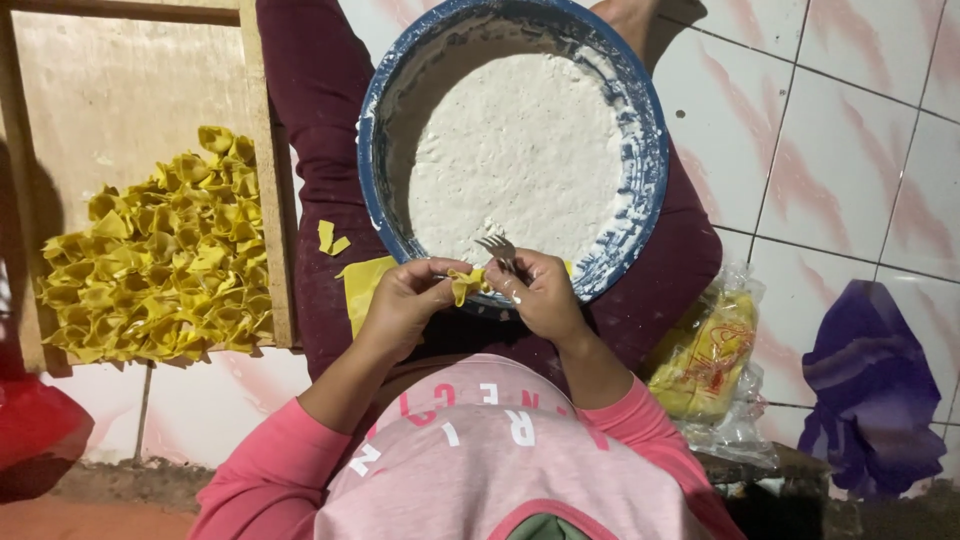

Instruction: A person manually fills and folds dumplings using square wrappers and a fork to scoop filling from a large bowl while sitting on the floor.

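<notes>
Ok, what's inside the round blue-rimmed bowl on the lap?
The round blue-rimmed bowl holds a flat layer of white filling paste, smeared up its walls. A metal fork pokes in at the near edge. The paste covers the bowl's bottom, and the hands hide the near rim.

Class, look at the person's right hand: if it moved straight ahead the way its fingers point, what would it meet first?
Probably the blue bowl rim just beyond the right hand, which holds a fork; then the white filling. Depth is unclear.

Warm, moderately bright light from above; soft shadows fall left of the wooden tray (262,150) beside me; sharp centre, dimmer corners.
</notes>
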